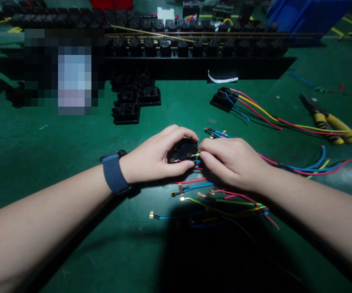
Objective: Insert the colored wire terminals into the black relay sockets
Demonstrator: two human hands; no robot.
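My left hand (159, 156) is curled around a small black connector block (183, 149) on the green table, thumb below and fingers over its top. My right hand (229, 160) pinches a thin wire at the block's right side, fingertips pressed together against it. Loose coloured wires with brass terminals (194, 193) lie under and in front of both hands. More red, blue and yellow wires (310, 167) trail off to the right. A dark blue watch band sits on my left wrist.
A wired black connector (225, 99) with red, yellow and blue leads lies at the back right. Yellow-handled pliers (331, 124) rest at the far right. Spare black blocks (133, 99) are stacked behind. A long black rack (194, 44) spans the back, beside a blue bin (304, 16).
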